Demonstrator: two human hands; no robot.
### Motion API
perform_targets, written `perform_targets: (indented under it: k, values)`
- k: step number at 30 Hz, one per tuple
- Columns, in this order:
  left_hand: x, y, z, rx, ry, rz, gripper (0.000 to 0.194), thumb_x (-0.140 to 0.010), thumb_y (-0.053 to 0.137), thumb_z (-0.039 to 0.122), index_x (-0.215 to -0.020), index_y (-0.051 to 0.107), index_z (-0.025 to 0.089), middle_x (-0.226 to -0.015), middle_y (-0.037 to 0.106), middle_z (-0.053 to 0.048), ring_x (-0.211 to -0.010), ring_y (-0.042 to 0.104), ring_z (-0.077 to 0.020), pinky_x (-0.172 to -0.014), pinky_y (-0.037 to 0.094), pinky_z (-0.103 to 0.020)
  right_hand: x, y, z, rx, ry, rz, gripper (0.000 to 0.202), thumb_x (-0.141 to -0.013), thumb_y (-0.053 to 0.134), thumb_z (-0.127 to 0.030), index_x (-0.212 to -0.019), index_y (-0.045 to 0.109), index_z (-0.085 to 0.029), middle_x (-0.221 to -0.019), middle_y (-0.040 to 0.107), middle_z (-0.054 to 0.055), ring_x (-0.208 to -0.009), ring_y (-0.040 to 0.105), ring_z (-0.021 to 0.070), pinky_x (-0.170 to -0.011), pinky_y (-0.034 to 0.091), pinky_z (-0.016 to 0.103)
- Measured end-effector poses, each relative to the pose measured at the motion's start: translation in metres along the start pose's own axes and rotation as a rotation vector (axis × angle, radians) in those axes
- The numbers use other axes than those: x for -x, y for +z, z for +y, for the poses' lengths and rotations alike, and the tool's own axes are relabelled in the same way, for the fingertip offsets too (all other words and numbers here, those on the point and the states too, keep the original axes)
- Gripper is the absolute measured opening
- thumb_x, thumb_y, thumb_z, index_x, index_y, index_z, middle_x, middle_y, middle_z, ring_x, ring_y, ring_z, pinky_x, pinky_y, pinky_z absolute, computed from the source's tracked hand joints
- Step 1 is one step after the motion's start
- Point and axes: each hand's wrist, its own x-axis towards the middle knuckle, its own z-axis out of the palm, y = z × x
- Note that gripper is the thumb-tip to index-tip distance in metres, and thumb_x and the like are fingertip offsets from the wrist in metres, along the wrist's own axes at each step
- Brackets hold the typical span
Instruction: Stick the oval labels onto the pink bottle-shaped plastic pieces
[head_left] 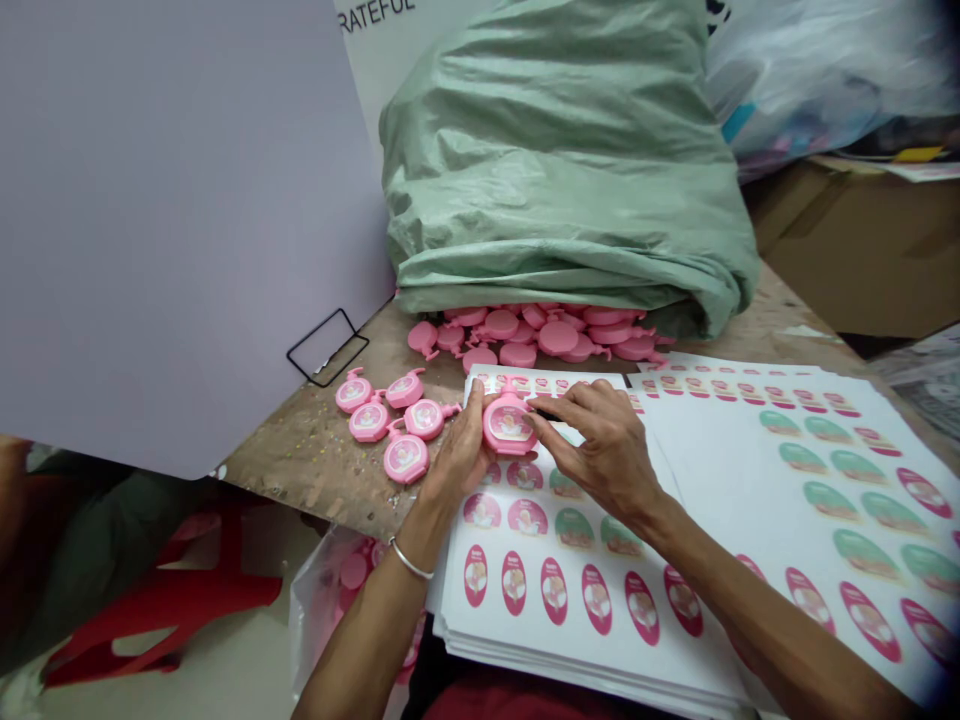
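Note:
My left hand (466, 440) is closed on a small pink toy pump bottle (509, 424), held upright above the sticker sheets. A round label shows on the bottle's front. My right hand (596, 440) comes in from the right, thumb and forefinger closed together at the label's right edge. Whether a bit of sticker lies between those fingertips I cannot make out. Under both hands lies a stack of white sticker sheets (540, 625) printed with pink and green labels. To the left, several labelled pink bottles (406, 457) lie on the table.
A big green sack (562, 180) stands at the back, with plain pink bottles (559, 338) spilling from its mouth. A grey panel (187, 220) borders the left, beside a black wire frame (328, 347). Below the table edge hangs a clear bag (319, 580) of pink pieces. A cardboard box (862, 250) sits right.

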Motion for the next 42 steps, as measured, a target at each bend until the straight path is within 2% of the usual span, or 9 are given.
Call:
perform_targets:
  k: [8,12,15,19,25,28,31,35,42]
  values:
    - [0.005,0.002,0.007,-0.014,0.014,-0.054,0.047,-0.089,0.054,0.054,-0.11,0.067,0.014,-0.094,0.072,-0.01,-0.082,0.068,-0.0196,-0.07,0.057,-0.028,-0.001,0.001,0.0,-0.011,0.017,-0.007,0.021,-0.09,0.059,-0.034,-0.095,0.075,-0.02,-0.069,0.061,0.004,-0.072,0.05,0.0189,-0.068,0.038,0.034]
    - [0.016,0.002,0.014,-0.061,0.031,-0.214,0.04,-0.076,0.076,0.032,-0.111,0.066,0.014,-0.085,0.07,-0.005,-0.067,0.063,-0.0121,-0.064,0.054,-0.022,-0.003,-0.003,-0.001,0.016,-0.021,-0.02,0.022,-0.091,0.058,-0.031,-0.1,0.074,-0.019,-0.071,0.06,0.004,-0.073,0.049,0.0189,-0.068,0.036,0.034]
    - [0.022,0.001,0.016,-0.018,0.044,-0.247,0.048,-0.068,0.079,0.015,-0.114,0.064,0.017,-0.088,0.068,-0.002,-0.072,0.063,-0.0112,-0.071,0.055,-0.024,-0.003,-0.009,-0.001,0.105,-0.053,-0.063,0.025,-0.094,0.053,-0.028,-0.106,0.072,-0.018,-0.075,0.061,0.006,-0.074,0.048,0.0199,-0.069,0.035,0.035]
    - [0.023,0.002,0.014,0.003,0.028,-0.235,0.045,-0.07,0.076,0.015,-0.113,0.061,0.017,-0.101,0.068,-0.007,-0.085,0.068,-0.018,-0.08,0.056,-0.032,-0.002,-0.014,0.004,0.292,0.062,-0.014,0.03,-0.095,0.048,-0.031,-0.111,0.07,-0.017,-0.075,0.061,0.008,-0.076,0.049,0.0237,-0.068,0.035,0.038]
    - [0.036,0.011,0.003,-0.069,-0.002,-0.199,0.041,-0.067,0.077,0.02,-0.106,0.064,0.016,-0.097,0.068,-0.007,-0.08,0.067,-0.0181,-0.072,0.056,-0.03,0.0,0.007,0.01,-0.255,0.295,-0.026,0.066,-0.08,0.064,-0.058,-0.134,0.05,-0.023,-0.119,0.062,0.012,-0.102,0.057,0.0268,-0.084,0.048,0.041]
    - [0.045,0.001,-0.003,-0.07,-0.001,-0.194,0.044,-0.069,0.075,0.023,-0.111,0.063,0.018,-0.102,0.067,-0.007,-0.084,0.066,-0.0199,-0.076,0.056,-0.033,0.004,0.025,0.019,-0.322,0.378,-0.031,0.073,-0.073,0.068,-0.063,-0.131,0.051,-0.021,-0.123,0.061,0.014,-0.106,0.057,0.0285,-0.086,0.049,0.043]
    - [0.043,-0.021,0.0,-0.293,0.157,0.042,0.037,-0.075,0.07,0.029,-0.11,0.062,0.019,-0.097,0.066,-0.006,-0.084,0.064,-0.0211,-0.076,0.052,-0.033,0.01,0.035,0.035,-0.26,0.422,-0.032,0.067,-0.075,0.066,-0.062,-0.125,0.056,-0.019,-0.118,0.063,0.014,-0.103,0.058,0.029,-0.087,0.048,0.045]
    - [0.021,-0.046,0.005,-0.915,0.48,0.502,0.024,-0.084,0.06,0.041,-0.092,0.063,0.019,-0.093,0.064,-0.009,-0.096,0.058,-0.0272,-0.09,0.043,-0.04,0.013,0.04,0.045,-0.199,0.385,-0.045,0.047,-0.086,0.055,-0.056,-0.113,0.062,-0.018,-0.102,0.067,0.012,-0.091,0.059,0.0263,-0.083,0.047,0.045]
    - [0.002,-0.08,0.006,-1.615,0.412,0.799,0.037,-0.088,0.048,0.042,-0.104,0.064,0.013,-0.114,0.061,-0.018,-0.11,0.052,-0.0366,-0.095,0.036,-0.052,-0.023,0.055,0.059,0.064,0.419,-0.306,0.04,-0.089,0.053,-0.049,-0.114,0.063,-0.019,-0.109,0.068,0.013,-0.104,0.059,0.0281,-0.087,0.045,0.041]
